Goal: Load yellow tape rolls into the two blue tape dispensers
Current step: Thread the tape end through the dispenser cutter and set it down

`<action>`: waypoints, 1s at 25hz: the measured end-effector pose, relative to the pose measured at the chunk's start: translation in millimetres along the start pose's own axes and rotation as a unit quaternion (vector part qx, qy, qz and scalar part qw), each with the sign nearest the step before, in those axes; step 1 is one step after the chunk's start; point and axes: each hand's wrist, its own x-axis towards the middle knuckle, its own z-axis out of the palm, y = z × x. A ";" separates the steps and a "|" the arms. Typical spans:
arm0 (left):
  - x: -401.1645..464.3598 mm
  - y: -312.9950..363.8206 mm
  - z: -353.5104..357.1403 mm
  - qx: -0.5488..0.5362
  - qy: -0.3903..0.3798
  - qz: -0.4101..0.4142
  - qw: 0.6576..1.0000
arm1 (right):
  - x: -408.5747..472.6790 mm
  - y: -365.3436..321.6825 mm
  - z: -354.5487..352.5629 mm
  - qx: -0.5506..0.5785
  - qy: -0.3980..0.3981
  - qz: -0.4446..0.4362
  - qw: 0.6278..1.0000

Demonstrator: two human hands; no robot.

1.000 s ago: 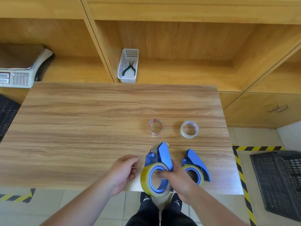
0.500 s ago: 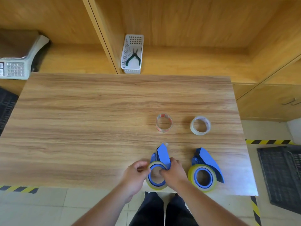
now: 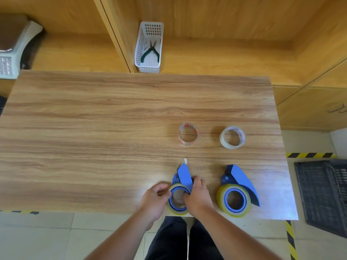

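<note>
**Both hands on the left dispenser at the near table edge**

2 blue dispensers lie on the wooden table [image 3: 93, 128], both close to its near edge. The left dispenser [image 3: 183, 175] sits just in front of the person, with a yellow roll [image 3: 175, 210] around its blue hub; the near side of this roll reaches the table edge. A short pale tape end [image 3: 185, 161] sticks out past the far tip of this dispenser.

The left hand [image 3: 155, 200] is at the left side of the roll, with the fingers curled and the fingertips touching its rim. It seems to pinch the rim, but motion blur makes this not fully clear. The right hand [image 3: 197, 196] grasps the dispenser body from the right, with the thumb inside the hub opening.

The right dispenser [image 3: 239, 182] lies to the right, apart from both hands. Its yellow roll [image 3: 233, 200] is already seated on the hub.

Farther on the table stand 2 more rings: a clear roll [image 3: 188, 133] with red print, and a whitish roll [image 3: 232, 136] to its right.

On the shelf behind the table there is a white basket [image 3: 148, 66] with pliers [image 3: 151, 51] in it. A scale [image 3: 13, 53] is at the far left. A dark crate [image 3: 324, 194] stands on the floor at the right.
</note>
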 end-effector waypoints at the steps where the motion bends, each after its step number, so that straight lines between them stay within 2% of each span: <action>1: 1.5 -1.5 0.7 0.001 0.002 0.001 1.000 | 0.5 0.3 1.8 -0.003 0.006 -0.002 1.000; 11: 3.2 -1.5 6.7 -0.004 0.018 0.013 1.000 | 3.8 5.9 4.5 0.005 0.014 -0.007 1.000; 14: -6.1 9.7 11.8 0.027 0.049 0.027 0.998 | -3.7 10.0 -4.5 0.011 -0.005 -0.026 1.000; 16: -15.7 18.8 18.8 0.074 0.097 0.066 0.990 | -11.5 14.5 -16.1 0.009 -0.003 -0.046 0.999; 18: -27.2 28.2 31.2 0.088 0.134 0.136 0.978 | -20.3 20.8 -34.1 0.000 0.038 -0.087 0.995; 21: -46.7 48.0 67.7 0.091 0.098 0.224 0.965 | -26.1 43.2 -77.5 -0.058 0.166 -0.140 0.974; 23: -49.0 55.7 98.9 0.129 0.062 0.251 0.957 | -19.7 67.6 -109.9 -0.071 0.229 -0.115 0.964; 25: -46.3 60.2 127.9 0.168 0.019 0.229 0.959 | -11.7 88.9 -137.1 -0.066 0.215 -0.057 0.973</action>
